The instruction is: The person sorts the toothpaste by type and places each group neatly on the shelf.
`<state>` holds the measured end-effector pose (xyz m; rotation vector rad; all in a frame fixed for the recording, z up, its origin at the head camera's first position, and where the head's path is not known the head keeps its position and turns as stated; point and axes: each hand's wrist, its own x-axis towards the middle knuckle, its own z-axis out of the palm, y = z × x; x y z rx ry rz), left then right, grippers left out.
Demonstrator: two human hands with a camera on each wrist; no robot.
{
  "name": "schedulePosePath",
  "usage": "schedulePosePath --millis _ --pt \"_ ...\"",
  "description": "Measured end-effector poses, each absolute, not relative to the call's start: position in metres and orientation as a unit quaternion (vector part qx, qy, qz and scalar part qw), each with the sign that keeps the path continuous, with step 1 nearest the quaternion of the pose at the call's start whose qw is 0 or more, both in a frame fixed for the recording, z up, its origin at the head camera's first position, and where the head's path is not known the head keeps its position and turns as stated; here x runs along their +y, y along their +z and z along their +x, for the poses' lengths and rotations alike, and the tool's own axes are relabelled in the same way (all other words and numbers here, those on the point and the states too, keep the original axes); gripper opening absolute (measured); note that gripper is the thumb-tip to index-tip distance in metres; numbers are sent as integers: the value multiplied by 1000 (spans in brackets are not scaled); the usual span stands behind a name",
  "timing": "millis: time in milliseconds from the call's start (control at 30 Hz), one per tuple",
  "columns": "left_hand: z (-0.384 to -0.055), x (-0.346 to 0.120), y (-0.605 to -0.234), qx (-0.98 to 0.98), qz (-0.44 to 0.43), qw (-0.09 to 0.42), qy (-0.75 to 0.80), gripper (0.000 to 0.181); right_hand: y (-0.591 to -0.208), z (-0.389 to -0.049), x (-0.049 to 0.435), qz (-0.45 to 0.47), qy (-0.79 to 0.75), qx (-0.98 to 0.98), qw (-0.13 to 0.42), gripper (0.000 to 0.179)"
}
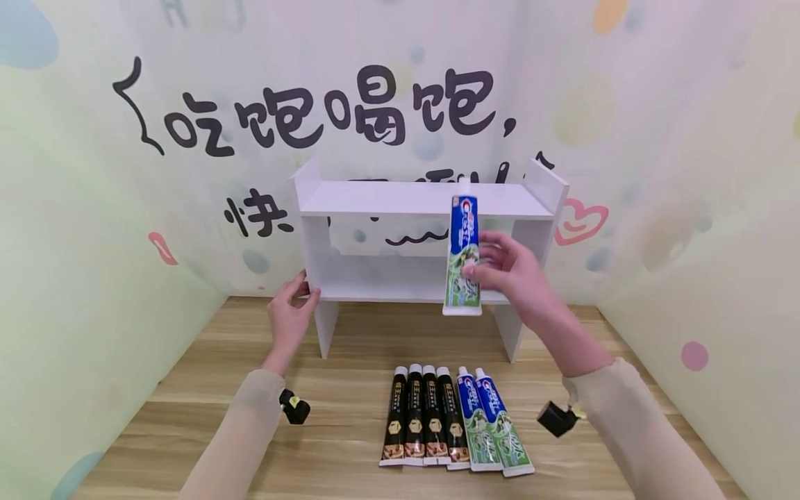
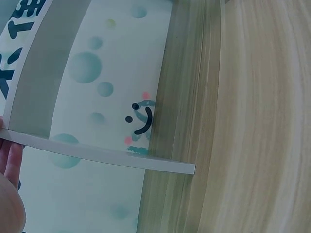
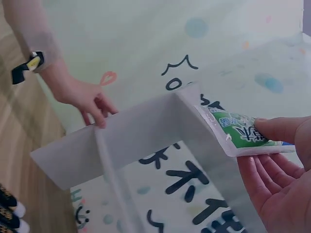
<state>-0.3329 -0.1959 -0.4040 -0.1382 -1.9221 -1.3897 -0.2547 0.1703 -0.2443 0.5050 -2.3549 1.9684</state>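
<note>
My right hand [image 1: 521,281] holds a blue and green Crest toothpaste tube [image 1: 462,253] upright, cap up, in front of the white two-tier shelf [image 1: 400,200]. In the right wrist view the thumb lies on the green face of that toothpaste tube [image 3: 240,130], with the fingers beneath it. The left hand [image 1: 292,309] pinches the front edge of the shelf's left side panel at the lower board. In the left wrist view, only part of the left hand [image 2: 12,165] shows, at that panel [image 2: 107,154].
On the wooden table [image 1: 250,437] before the shelf, several black toothpaste tubes [image 1: 414,417] lie in a row, caps toward the shelf. Two more Crest tubes [image 1: 494,423] lie at the right end of the row. Patterned walls [image 1: 681,208] enclose the table on three sides.
</note>
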Motion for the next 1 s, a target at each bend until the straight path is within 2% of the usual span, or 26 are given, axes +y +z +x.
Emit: schedulePosePath --millis 333,833,1000 --pt "-333 -197 -402 -753 -61 380 -534 45 -195 -287 156 139 689 -709 54 58" --pt "-333 -197 -403 -753 -64 376 -537 44 -153 -338 111 126 722 -673 94 51" --pt "-332 -197 -403 -754 -62 374 -536 45 -143 -348 93 124 735 -660 93 55"
